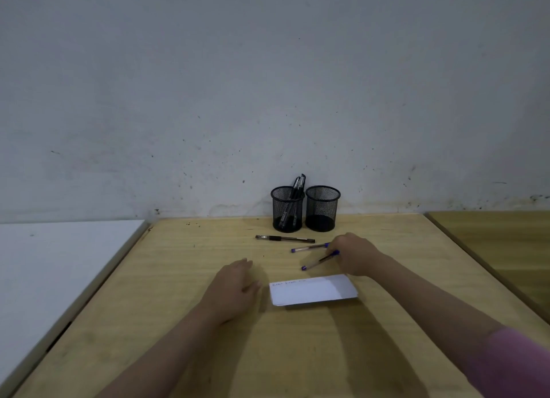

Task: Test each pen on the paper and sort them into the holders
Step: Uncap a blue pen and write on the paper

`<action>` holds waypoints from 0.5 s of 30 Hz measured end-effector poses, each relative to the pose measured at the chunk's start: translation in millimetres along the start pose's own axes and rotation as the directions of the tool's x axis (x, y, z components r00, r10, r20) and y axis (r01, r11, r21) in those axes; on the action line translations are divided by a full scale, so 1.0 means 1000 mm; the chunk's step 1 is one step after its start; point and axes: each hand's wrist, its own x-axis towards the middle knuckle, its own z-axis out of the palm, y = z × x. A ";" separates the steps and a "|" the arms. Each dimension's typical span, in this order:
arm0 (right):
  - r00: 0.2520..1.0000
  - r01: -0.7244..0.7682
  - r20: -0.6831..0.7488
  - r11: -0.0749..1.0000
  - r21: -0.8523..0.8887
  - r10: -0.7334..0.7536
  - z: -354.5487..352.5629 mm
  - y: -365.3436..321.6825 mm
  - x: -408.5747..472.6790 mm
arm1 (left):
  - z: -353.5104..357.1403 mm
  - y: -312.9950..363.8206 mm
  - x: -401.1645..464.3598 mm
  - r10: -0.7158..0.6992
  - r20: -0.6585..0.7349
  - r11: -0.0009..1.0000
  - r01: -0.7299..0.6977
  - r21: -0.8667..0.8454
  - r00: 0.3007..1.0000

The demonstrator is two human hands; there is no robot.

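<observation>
Two black mesh holders stand against the wall: the left holder (287,210) has a few black pens in it, the right holder (322,208) looks empty. On the wooden table lie a black pen (284,238) and a blue-capped pen (309,247). My right hand (355,253) pinches the end of a second blue-capped pen (319,261), which slants down toward the left. A white paper (314,290) with faint scribbles along its top edge lies below that hand. My left hand (235,284) rests on the table left of the paper, fingers relaxed.
A white surface (59,263) adjoins the wooden table (178,323) on the left, with a gap between them. Another wooden tabletop (512,248) sits to the right. A stained wall rises right behind the holders.
</observation>
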 end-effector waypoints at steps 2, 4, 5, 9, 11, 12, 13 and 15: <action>1.000 -0.002 0.006 1.000 0.009 0.002 0.002 0.001 0.000 | 0.005 -0.003 -0.005 0.012 0.003 0.998 -0.012 0.055 1.000; 1.000 -0.013 0.003 1.000 0.013 0.013 0.002 0.003 0.001 | 0.009 -0.005 -0.007 0.014 -0.030 0.997 -0.012 0.072 0.999; 1.000 -0.022 0.006 1.000 0.012 0.022 0.001 0.004 0.001 | 0.010 -0.006 -0.007 0.016 -0.048 0.997 -0.013 0.072 0.999; 0.999 -0.028 0.036 0.999 0.017 0.027 0.000 0.008 0.002 | 0.012 -0.006 -0.005 0.017 -0.072 0.997 -0.011 0.077 0.997; 0.999 -0.026 0.044 1.000 0.002 0.026 0.000 0.009 0.000 | 0.012 -0.008 -0.004 0.016 -0.082 0.997 -0.010 0.079 0.997; 0.999 -0.027 0.044 1.000 -0.007 0.027 -0.001 0.009 -0.001 | 0.013 -0.009 -0.004 0.018 -0.089 0.997 -0.012 0.077 0.996; 0.999 -0.027 0.032 1.000 -0.008 0.027 -0.002 0.009 -0.002 | 0.014 -0.009 -0.003 0.015 -0.092 0.997 -0.009 0.074 0.996; 0.998 -0.027 -0.049 0.998 0.052 0.030 -0.004 0.008 -0.003 | 0.015 -0.010 -0.002 0.010 -0.094 0.998 -0.004 0.064 0.996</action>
